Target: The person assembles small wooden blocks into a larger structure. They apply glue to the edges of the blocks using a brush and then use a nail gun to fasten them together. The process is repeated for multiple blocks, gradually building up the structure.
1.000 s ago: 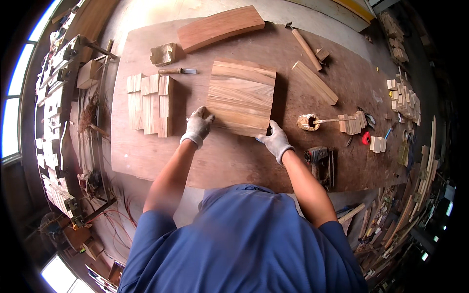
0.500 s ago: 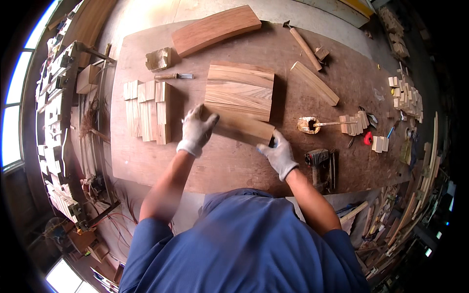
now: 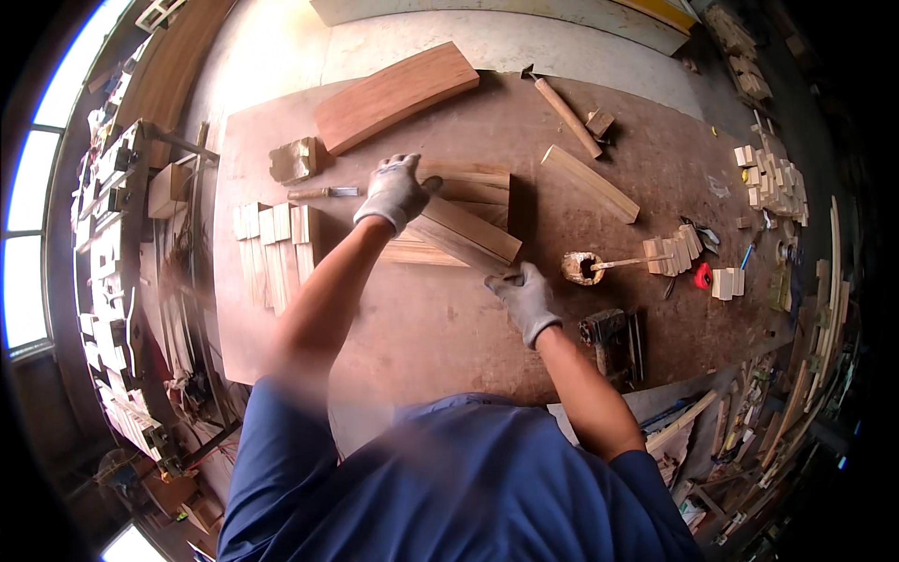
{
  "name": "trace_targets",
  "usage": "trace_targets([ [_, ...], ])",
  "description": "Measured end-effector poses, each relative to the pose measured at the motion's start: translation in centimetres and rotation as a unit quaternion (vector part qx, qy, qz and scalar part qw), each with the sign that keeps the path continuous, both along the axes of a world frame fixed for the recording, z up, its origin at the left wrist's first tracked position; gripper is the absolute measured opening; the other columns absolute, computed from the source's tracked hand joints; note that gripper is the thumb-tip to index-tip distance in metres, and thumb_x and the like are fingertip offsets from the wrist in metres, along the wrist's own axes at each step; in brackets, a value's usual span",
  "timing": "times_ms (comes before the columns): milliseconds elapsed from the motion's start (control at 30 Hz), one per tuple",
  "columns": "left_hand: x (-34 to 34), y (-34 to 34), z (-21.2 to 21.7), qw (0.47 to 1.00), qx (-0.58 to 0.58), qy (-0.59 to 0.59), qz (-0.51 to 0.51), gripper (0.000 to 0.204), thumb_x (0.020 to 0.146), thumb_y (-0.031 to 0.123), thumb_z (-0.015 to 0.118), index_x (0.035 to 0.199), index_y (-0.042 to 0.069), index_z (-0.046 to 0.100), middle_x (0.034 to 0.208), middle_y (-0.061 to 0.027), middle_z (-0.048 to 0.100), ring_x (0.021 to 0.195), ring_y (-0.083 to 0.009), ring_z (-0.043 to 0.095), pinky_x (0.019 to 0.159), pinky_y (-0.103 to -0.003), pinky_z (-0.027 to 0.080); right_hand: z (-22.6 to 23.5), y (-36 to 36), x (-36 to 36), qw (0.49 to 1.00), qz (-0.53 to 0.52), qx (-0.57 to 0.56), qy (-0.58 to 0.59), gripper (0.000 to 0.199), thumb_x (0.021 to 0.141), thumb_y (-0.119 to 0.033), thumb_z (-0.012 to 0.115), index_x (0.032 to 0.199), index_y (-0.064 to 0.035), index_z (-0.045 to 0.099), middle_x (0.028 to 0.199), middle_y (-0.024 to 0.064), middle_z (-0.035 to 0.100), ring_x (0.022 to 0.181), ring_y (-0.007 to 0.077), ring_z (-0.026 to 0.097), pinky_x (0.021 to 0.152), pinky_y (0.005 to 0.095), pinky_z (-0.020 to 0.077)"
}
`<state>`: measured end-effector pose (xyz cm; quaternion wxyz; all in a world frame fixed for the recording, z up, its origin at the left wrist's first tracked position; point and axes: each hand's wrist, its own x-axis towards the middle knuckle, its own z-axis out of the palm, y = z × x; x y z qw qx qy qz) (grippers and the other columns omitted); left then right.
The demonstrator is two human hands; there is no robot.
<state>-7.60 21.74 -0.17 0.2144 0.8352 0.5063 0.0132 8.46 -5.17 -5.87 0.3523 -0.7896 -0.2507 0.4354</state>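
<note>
While the left hand (image 3: pixel 393 192) covers the far left end of an obliquely set wooden block (image 3: pixel 468 238), thumb spread from the fingers, the right hand (image 3: pixel 526 298) is positioned at the block's near right end, fingers partly bent. Neither view of the fingers confirms closure, so firmness of grip cannot be determined. The block lies at an angle across light wooden strips (image 3: pixel 479 175), which show beyond it and on its near side, at the middle of the worktable (image 3: pixel 421 328). Left of the strips are a chisel (image 3: pixel 323 193) and a group of stacked pieces (image 3: pixel 276 253); beyond is a curved reddish plank (image 3: pixel 398 98). To the right, a bar (image 3: pixel 590 183) lies diagonally, and a pot (image 3: pixel 580 269) stands with a stick (image 3: pixel 637 261) projecting rightward. A dark tool (image 3: pixel 605 332) lies near the right forearm.
</note>
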Motion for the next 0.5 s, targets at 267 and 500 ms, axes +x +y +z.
trace_targets([
  [267, 7.3, 2.2, 0.0, 0.970, -0.100, 0.158, -0.157, 0.066, 0.099, 0.057, 0.066, 0.144, 0.008, 0.064, 0.142, -0.0209, 0.066, 0.134, -0.0418, 0.060, 0.113, -0.050, 0.048, -0.4, 0.6, -3.3, 0.851, -0.139, -0.039, 0.504, 0.039, 0.099, -0.030, 0.080, 0.121, -0.0005, 0.066, 0.109, 0.0153, 0.073, 0.100, 0.0292, 0.075, 0.089, 0.0431, 0.0648],
  [500, 5.6, -1.7, -0.4, 0.980, -0.066, 0.126, -0.139, 0.061, 0.099, 0.057, 0.067, 0.132, 0.006, 0.071, 0.132, -0.0241, 0.070, 0.126, -0.0426, 0.064, 0.109, -0.050, 0.052, -3.4, -2.1, -3.9, 0.781, -0.226, 0.059, 0.579, 0.029, 0.107, -0.023, 0.068, 0.122, 0.0018, 0.063, 0.118, 0.0206, 0.072, 0.113, 0.0330, 0.072, 0.102, 0.0488, 0.0610],
])
